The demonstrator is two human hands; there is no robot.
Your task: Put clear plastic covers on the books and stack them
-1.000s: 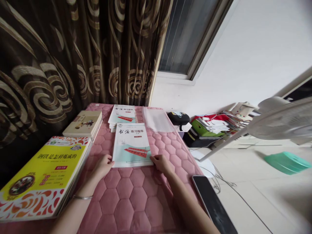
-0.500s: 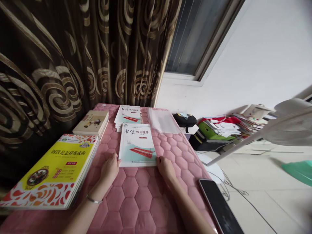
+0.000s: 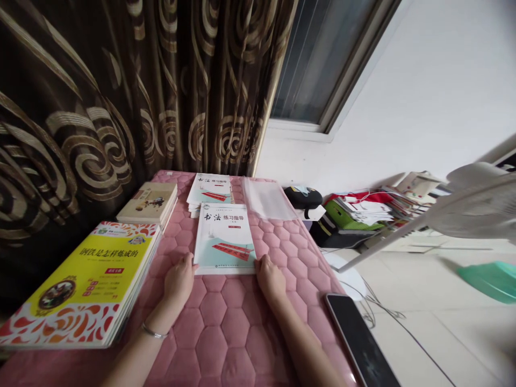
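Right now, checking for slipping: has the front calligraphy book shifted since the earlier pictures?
No. The front book sits the same against the stack behind it, its top edge still over that stack's near end; only the view has swung.

A smooth paper workbook (image 3: 224, 239) lies on a matt, quilted pink cloth cover (image 3: 213, 333).

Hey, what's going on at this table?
A person has both bare hands at the bottom edge of a calligraphy practice guide, which lies on a pink quilted cover. The left hand is at the book's lower left corner, the right hand at its lower right. A stack of similar guides lies just behind it, with a yellow-covered book stack and a cream-covered book stack to the left.
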